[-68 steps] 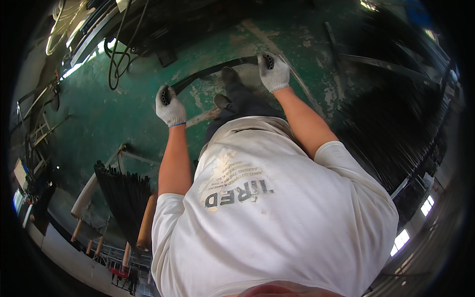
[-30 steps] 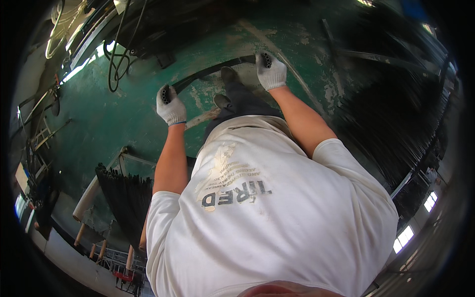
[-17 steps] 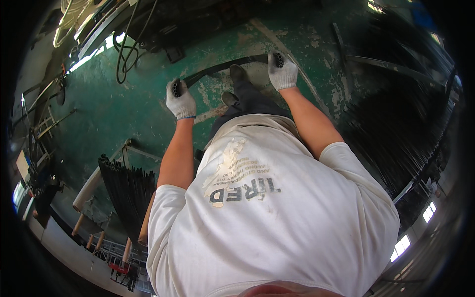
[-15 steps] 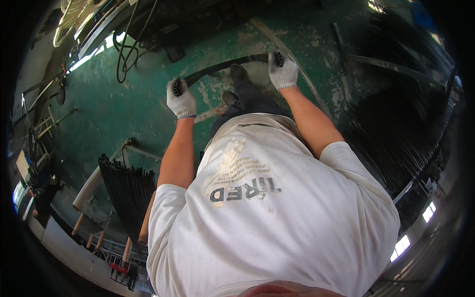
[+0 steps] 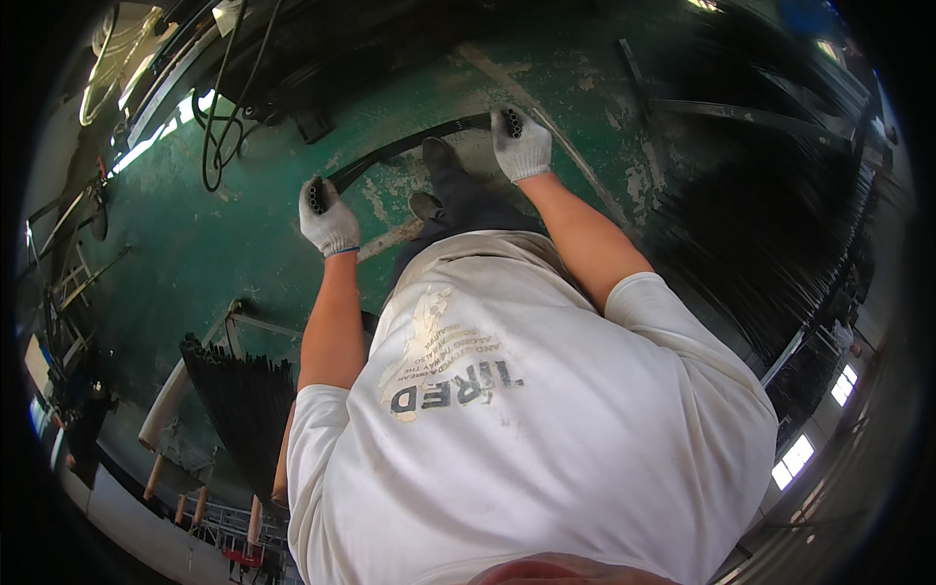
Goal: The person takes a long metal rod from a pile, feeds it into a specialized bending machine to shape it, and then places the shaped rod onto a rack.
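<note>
My left hand (image 5: 330,220), in a white knitted glove with dark palm and fingers, is closed round one end of a flat row of thin black tubes (image 5: 405,143). The other end is gripped by my right hand (image 5: 524,148), gloved the same way and a little farther from my body. Round open tube ends poke out of both fists. Between the hands the tubes bow away from me in a shallow arc, above my dark shoes (image 5: 441,151). How many tubes there are is hard to make out.
On my right a metal rack (image 5: 751,119) carries a large mass of long black tubes (image 5: 770,253). Another black bundle (image 5: 239,400) rests on a stand at lower left, near a pale roll (image 5: 164,405). Dark cables (image 5: 210,146) hang at far left over the worn green floor (image 5: 210,253).
The whole view has shifted slightly, so hands and surroundings alike appear farther left. Both hands keep their grip on the black tubes, whose arc looks nearly the same.
</note>
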Available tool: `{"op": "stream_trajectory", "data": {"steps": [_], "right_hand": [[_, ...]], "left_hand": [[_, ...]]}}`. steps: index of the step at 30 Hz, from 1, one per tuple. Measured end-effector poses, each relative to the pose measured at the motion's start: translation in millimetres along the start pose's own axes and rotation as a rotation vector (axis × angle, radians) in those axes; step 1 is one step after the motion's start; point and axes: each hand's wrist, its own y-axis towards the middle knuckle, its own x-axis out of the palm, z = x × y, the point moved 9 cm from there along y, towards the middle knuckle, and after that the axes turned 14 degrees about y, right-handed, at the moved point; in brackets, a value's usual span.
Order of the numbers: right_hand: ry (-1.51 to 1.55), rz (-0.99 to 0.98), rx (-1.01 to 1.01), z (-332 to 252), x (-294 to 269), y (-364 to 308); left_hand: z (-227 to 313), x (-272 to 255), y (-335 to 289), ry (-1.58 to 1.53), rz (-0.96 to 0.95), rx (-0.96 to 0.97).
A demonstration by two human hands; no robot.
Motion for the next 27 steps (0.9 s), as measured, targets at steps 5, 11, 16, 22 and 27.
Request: {"op": "stream_trajectory", "data": {"steps": [5,11,16,22,27], "right_hand": [[0.044,0.022,-0.012,-8,-6,0],[0.043,0.028,-0.019,-11,-7,1],[-0.009,0.001,0.031,-9,-5,4],[-0.010,0.011,-0.016,-10,-3,5],[0.018,0.021,-0.031,-13,-5,7]], "left_hand": [[9,-2,-1,0.039,0.005,0.007],[6,-2,0,0.047,-0.002,-0.015],[9,-1,1,0.054,-0.004,-0.010],[8,-2,0,0.014,0.013,-0.004],[15,-3,1,0.022,0.006,0.000]]}}
